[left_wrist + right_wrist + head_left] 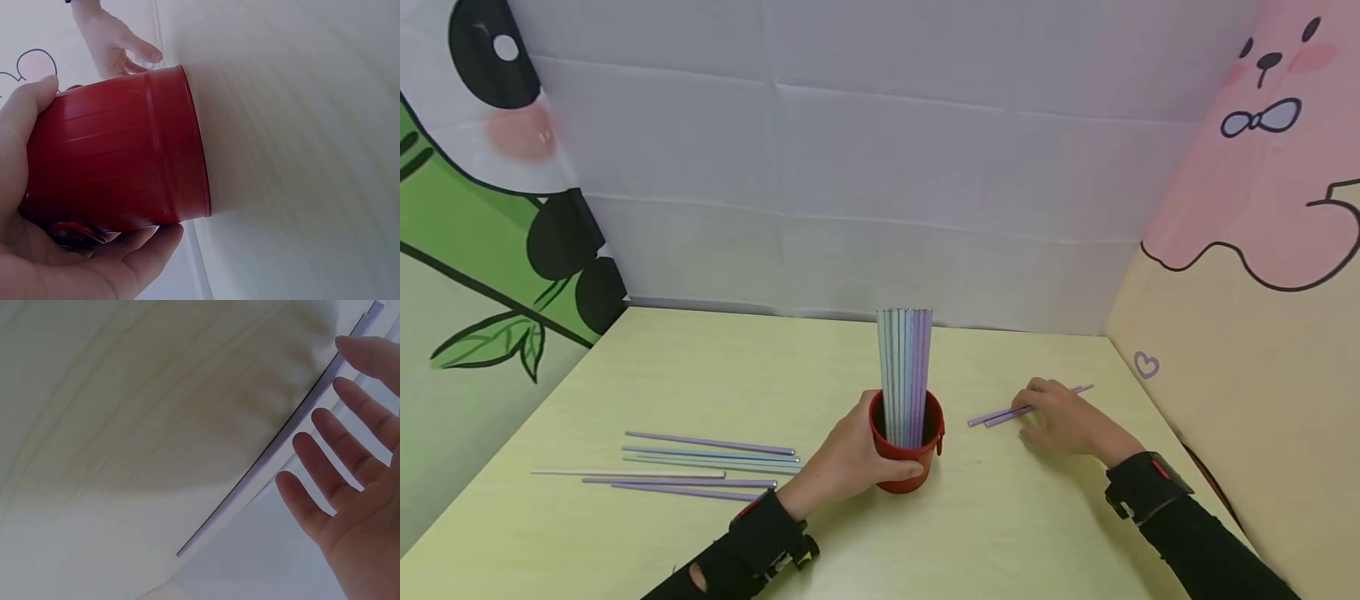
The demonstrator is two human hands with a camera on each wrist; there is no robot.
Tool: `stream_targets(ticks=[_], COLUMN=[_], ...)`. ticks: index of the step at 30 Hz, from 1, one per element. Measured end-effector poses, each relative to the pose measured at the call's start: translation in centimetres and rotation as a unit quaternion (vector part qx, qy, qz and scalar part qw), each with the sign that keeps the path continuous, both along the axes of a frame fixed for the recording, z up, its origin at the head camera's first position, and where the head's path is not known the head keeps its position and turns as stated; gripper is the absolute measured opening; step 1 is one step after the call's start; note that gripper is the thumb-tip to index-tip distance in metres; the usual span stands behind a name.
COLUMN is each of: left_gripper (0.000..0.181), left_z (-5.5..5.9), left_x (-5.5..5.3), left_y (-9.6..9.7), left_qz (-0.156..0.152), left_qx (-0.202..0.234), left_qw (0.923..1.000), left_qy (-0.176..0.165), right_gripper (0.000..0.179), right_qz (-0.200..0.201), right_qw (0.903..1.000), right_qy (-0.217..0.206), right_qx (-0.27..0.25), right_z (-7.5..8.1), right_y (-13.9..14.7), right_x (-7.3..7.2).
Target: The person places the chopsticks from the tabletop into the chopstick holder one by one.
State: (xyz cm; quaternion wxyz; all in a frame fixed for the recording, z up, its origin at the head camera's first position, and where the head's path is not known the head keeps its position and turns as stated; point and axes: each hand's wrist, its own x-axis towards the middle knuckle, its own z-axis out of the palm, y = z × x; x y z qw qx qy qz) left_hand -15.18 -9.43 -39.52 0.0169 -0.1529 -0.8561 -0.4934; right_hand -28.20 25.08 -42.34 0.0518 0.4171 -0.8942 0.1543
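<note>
My left hand (853, 458) grips a small red bucket (904, 475), thumb across its front and fingers round the far side. In the left wrist view the bucket (119, 150) shows ribbed walls, its base at the tabletop. A bundle of slim straws (904, 375), pale green, blue and purple, stands upright in it. To the right, my right hand (1067, 421) is over two purple straws (1000, 416) lying on the table. In the right wrist view its fingers (331, 469) are spread and slightly bent, fingertips close beside a purple straw (275, 447).
Several loose straws (711, 454) in purple, blue, green and white lie on the table (760, 367) to the left. A white sheet (880, 167) hangs along the back edge. Side panels with cartoon drawings flank the table, a pink one (1262, 192) at the right.
</note>
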Motion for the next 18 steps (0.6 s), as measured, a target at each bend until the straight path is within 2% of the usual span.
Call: stream_targets(ticks=[6, 12, 18], left_gripper=[0.09, 0.092, 0.091], left_z=[0.01, 0.04, 0.06], left_x=[-0.04, 0.05, 0.02], left_y=[0.0, -0.05, 0.05], left_qz=[0.003, 0.011, 0.01], left_qx=[-0.002, -0.008, -0.008], left_qw=[0.9999, 0.9998, 0.9998], left_qy=[-0.01, -0.015, -0.015], right_gripper=[0.028, 0.018, 0.021], right_qz=[0.001, 0.045, 0.081], right_qw=[1.0, 0.9987, 0.996], right_qy=[-0.001, 0.021, 0.02], right_qx=[0.008, -0.009, -0.032], right_z=[-0.37, -0.46, -0.87], right_y=[-0.03, -0.01, 0.28], right_x=[-0.15, -0.44, -0.67])
